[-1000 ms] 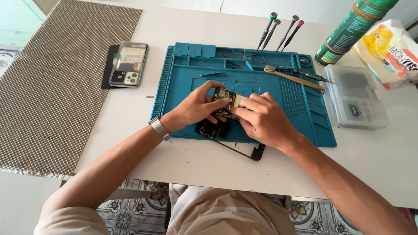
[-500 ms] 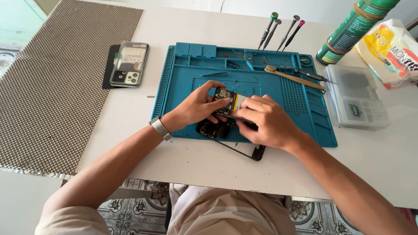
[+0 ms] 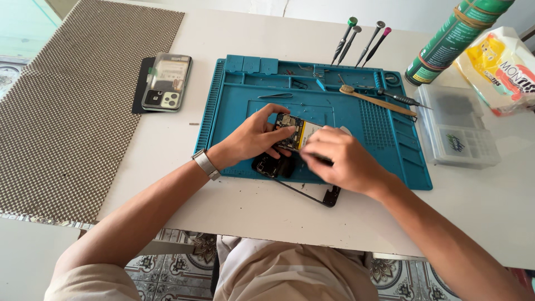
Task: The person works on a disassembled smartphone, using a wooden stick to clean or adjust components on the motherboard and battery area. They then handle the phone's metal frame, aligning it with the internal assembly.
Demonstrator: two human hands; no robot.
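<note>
A green spray can [image 3: 454, 39] and a yellow-and-white bag [image 3: 501, 67] are lying at the table's far right corner — both cut off by the frame. My left hand [image 3: 253, 139] is pinching the opened phone [image 3: 292, 134] over the blue mat [image 3: 384, 128]; my right hand [image 3: 340, 159] is covering its lower half — its grip I cannot tell

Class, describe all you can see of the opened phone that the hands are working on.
The opened phone lies back-off on the blue mat, near its front edge. Its inside shows dark circuit parts and a yellow-and-white block, seemingly a battery. The left hand grips its left end; the right hand covers its right side. Black parts lie just below it, and a thin black frame juts over the mat's edge. Much is hidden by the fingers.
</note>
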